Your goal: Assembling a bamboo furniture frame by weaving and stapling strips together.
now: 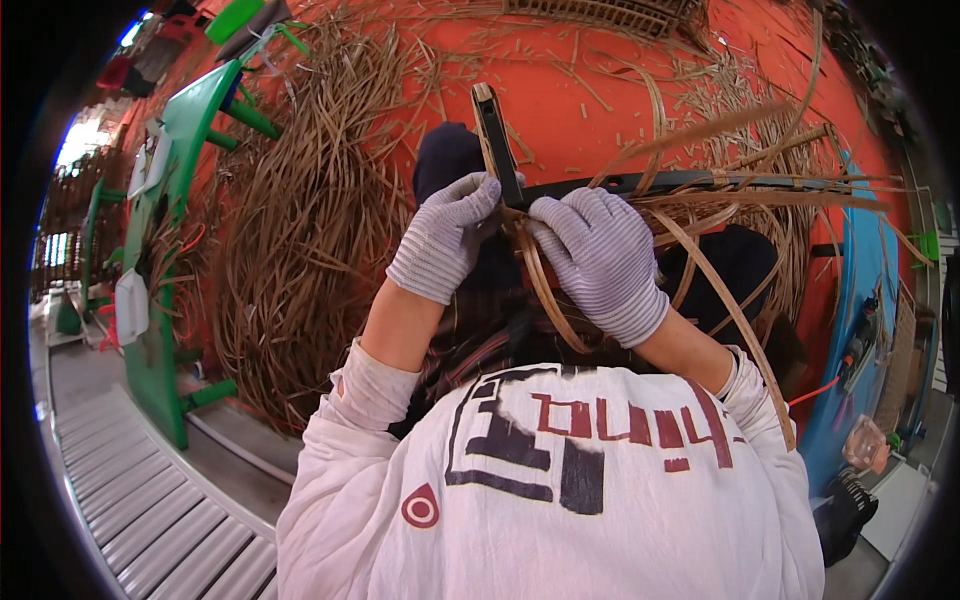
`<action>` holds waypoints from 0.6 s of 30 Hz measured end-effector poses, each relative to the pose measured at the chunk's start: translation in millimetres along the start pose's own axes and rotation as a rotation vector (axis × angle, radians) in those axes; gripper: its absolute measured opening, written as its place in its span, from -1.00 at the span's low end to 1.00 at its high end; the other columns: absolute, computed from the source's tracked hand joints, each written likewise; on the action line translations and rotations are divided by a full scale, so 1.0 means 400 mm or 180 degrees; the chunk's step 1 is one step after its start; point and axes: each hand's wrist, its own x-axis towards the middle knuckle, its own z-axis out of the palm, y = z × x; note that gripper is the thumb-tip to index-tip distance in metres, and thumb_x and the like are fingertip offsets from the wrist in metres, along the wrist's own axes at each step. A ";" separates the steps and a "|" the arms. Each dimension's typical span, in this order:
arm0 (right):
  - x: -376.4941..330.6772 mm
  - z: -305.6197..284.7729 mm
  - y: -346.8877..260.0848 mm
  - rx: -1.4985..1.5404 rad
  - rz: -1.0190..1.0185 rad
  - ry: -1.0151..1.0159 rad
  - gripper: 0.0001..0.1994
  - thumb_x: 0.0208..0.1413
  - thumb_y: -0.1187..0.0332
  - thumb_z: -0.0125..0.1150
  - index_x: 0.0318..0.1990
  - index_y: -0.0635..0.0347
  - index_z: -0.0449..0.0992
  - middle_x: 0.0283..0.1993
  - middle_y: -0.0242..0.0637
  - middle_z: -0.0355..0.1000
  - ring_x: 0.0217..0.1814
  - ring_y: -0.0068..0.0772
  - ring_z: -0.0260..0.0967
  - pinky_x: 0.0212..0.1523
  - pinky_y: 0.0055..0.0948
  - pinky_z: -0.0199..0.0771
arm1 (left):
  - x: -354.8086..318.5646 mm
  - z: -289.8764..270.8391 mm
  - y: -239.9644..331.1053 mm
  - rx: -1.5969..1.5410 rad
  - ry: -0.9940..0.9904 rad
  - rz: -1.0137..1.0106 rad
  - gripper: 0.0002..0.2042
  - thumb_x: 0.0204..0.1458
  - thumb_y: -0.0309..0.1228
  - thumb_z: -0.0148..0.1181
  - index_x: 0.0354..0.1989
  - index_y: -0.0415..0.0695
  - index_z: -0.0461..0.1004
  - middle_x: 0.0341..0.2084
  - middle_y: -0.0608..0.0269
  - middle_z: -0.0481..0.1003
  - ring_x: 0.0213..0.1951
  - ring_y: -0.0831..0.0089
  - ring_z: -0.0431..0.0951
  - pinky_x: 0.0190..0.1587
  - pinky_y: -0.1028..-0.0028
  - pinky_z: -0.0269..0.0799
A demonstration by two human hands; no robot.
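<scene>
the black frame (pixel 508 170) has its corner just above the lap of the seated person, with one short bar pointing away and one long bar going to the right. it is probably placed so near so that both hands can work at the corner without stretching.

the left hand (pixel 447 232), in a striped glove, is at the left of the frame's corner; its thumb and forefinger are narrow, pinching the low end of the short bar, it seems to keep the frame from turning. the right hand (pixel 600 250), gloved also, is below the long bar, its fingers curled beside the top of a brown flat strip (pixel 549 297); the fingertips are partly hidden, so i cannot tell whether they grip it. this strip hangs from the frame's corner in a loose curve, which perhaps leaves slack for handling.

left of the frame, a big heap of brown strips (pixel 290 230) lies on the red floor (pixel 560 95), likely within reach as supply. farther left is a green bench (pixel 160 260); beyond the frame's right end, a blue bench (pixel 858 260).
</scene>
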 end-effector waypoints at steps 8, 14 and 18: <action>0.015 0.013 -0.004 0.0062 -0.0086 0.0110 -0.82 -0.03 0.40 0.32 -0.25 0.15 0.51 -0.41 -0.27 0.36 -0.39 -0.20 0.39 -0.37 -0.28 0.41 | 0.016 -0.023 -0.017 -0.0399 -0.0338 -0.0080 -0.71 0.21 -0.34 0.10 0.00 -0.28 0.47 -0.21 0.22 0.57 -0.13 0.40 0.53 0.01 0.41 0.37; 0.017 0.007 -0.005 0.0059 -0.0108 -0.0037 -0.82 -0.03 0.40 0.32 -0.25 0.16 0.50 -0.40 -0.28 0.37 -0.38 -0.22 0.40 -0.37 -0.29 0.41 | 0.020 -0.036 -0.030 -0.0453 -0.0539 -0.0050 -0.70 0.20 -0.31 0.11 0.00 -0.26 0.47 -0.18 0.21 0.56 -0.09 0.38 0.52 0.05 0.38 0.36; 0.020 0.009 -0.001 0.0000 -0.0309 0.0021 -0.81 -0.03 0.40 0.32 -0.25 0.18 0.50 -0.39 -0.24 0.37 -0.38 -0.20 0.40 -0.37 -0.28 0.42 | 0.029 -0.046 -0.043 -0.0506 -0.0629 0.0046 -0.67 0.19 -0.28 0.14 0.01 -0.26 0.46 -0.15 0.22 0.55 -0.06 0.39 0.51 0.08 0.36 0.34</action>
